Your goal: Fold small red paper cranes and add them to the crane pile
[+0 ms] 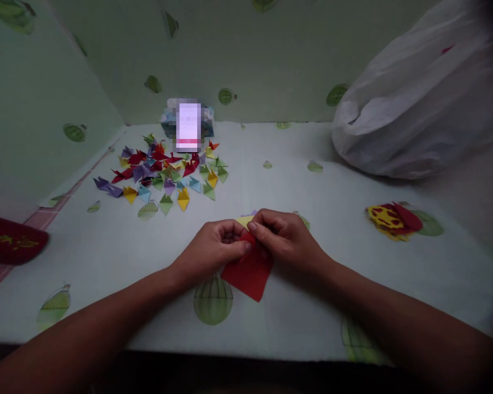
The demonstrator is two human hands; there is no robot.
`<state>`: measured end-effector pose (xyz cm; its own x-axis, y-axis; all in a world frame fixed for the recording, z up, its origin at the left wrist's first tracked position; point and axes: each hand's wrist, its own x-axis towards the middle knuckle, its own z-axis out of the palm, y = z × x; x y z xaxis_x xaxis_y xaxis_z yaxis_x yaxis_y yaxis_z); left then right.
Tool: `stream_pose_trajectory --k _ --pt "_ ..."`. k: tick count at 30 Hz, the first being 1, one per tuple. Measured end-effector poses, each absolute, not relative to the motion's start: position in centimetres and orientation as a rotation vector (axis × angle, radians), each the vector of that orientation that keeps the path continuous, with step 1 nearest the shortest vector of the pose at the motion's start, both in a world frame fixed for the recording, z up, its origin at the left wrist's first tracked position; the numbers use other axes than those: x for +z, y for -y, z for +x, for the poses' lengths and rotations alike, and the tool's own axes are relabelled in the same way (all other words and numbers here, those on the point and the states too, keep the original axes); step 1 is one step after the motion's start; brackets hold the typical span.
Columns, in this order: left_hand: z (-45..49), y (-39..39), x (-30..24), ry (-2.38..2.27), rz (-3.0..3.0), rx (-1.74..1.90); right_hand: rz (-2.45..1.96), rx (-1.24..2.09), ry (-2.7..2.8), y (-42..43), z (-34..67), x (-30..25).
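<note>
My left hand (pixel 217 243) and my right hand (pixel 283 238) meet at the middle of the table, thumbs and fingertips closed on a piece of red paper. Below the fingers spreads a flat red paper sheet (pixel 252 279), one corner pointing toward me. I cannot tell whether the pinched part and this sheet are one piece. A bit of yellow paper (pixel 243 221) peeks out just beyond the fingertips, with a trace of purple behind it. Farther back on the left lies a pile of small folded paper pieces (pixel 164 174) in several colours, pointed like origami cranes.
Behind the pile, a lit phone (pixel 188 125), blurred out, leans on a box (pixel 208 123). A white plastic bag (pixel 394 120) bulges at the right. Red and yellow cutouts (pixel 388 219) lie right of my hands. A dark red cylinder (pixel 14 241) sits at the left edge.
</note>
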<state>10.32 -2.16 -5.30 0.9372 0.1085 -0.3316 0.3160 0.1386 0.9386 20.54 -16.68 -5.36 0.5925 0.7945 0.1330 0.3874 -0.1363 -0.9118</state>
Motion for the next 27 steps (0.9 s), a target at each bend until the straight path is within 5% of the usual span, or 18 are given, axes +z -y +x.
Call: stream_pose_trajectory --k 11,27 --pt "10.6 1.6 -5.5 -0.39 1.323 0.02 -1.445 0.841 0.665 16.4 20.8 -5.9" --pt "10.5 1.4 -5.5 -0.323 1.428 0.065 -1.377 0.885 0.568 16.2 21.0 -6.3"
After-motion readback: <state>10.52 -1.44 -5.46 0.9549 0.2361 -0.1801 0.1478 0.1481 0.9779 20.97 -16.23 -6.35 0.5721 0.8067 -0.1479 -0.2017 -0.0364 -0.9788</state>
